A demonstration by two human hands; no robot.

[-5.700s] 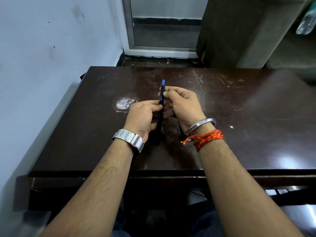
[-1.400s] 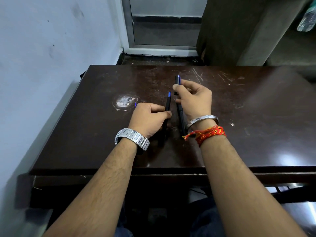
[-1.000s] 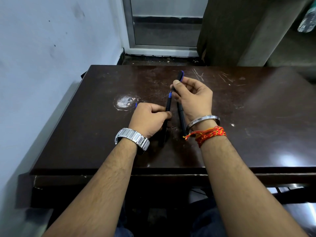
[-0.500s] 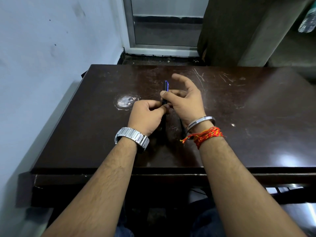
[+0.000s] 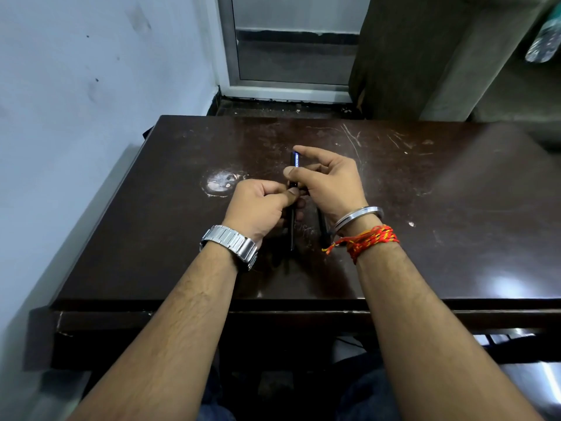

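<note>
A black pen (image 5: 292,235) stands tilted over the dark brown table (image 5: 425,223), its lower end near the tabletop. My left hand (image 5: 261,205) grips its barrel in a fist. My right hand (image 5: 329,183) pinches the pen's blue-marked cap (image 5: 294,161) between thumb and curled fingers, with the index finger stretched out above the cap's top. The cap sits on the pen's upper end. The two hands touch at the pen. A second black pen (image 5: 322,230) lies on the table under my right wrist, partly hidden.
A worn white patch (image 5: 220,183) marks the tabletop left of my hands. A pale wall (image 5: 91,117) runs close along the table's left side. Behind the table are a metal door frame (image 5: 230,56) and a grey pillar (image 5: 409,56). A plastic bottle (image 5: 543,44) shows at the top right.
My right hand held the cap apart from the pen, to its right. It has brought the cap onto the blue tip of the pen in my left hand. The left hand stayed put.
</note>
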